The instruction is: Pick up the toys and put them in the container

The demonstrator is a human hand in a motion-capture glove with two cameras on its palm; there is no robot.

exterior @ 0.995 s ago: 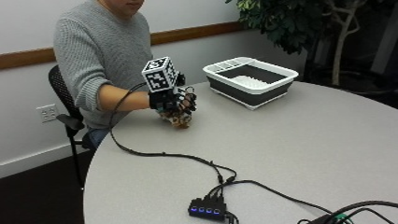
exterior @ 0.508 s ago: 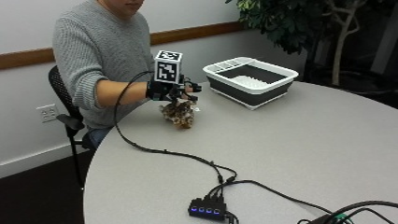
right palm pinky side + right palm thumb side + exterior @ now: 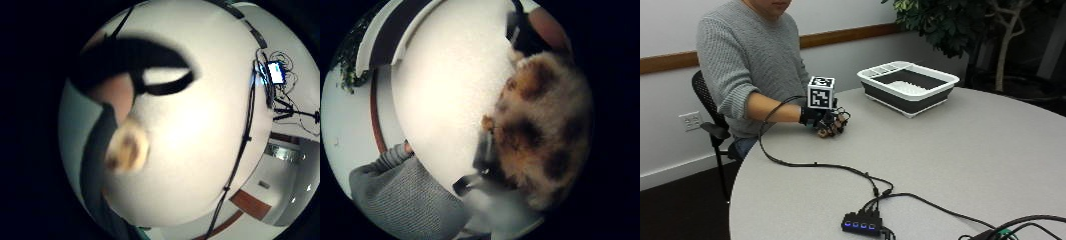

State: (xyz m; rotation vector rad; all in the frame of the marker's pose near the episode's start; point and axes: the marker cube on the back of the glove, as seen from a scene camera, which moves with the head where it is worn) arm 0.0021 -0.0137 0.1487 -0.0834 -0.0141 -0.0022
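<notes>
A: Start with the big things. What is there to move across?

B: A round grey table (image 3: 959,150), with the person seated at its far left edge. The container (image 3: 908,87), a white-rimmed dish tub with dark walls, sits toward the back of the table, well apart from the hand. The stretch of tabletop between them looks bare. A black cable (image 3: 820,164) trails from the wrist across the near side to a small hub (image 3: 861,222) with blue lights, so I judge the safer path runs along the back, away from that slack.

A: And the toy?

B: A plush toy (image 3: 545,130), tan fur with dark brown patches, sits under the gloved right hand (image 3: 823,119) near the table's left edge. In the thumb-side palm view it fills much of the frame, right against the palm. From outside, the fingers curl down around it, so I read the hand as gripping it. Whether it is off the table I cannot tell.

A: How will it handle?

B: My guess: light, soft, squashy, not fragile and not slippery. The fur gives purchase. Taking it round the body's middle suits it better than a limb, which would let it dangle. The tub's rim stands above the table, so the toy must clear that before release.
</notes>
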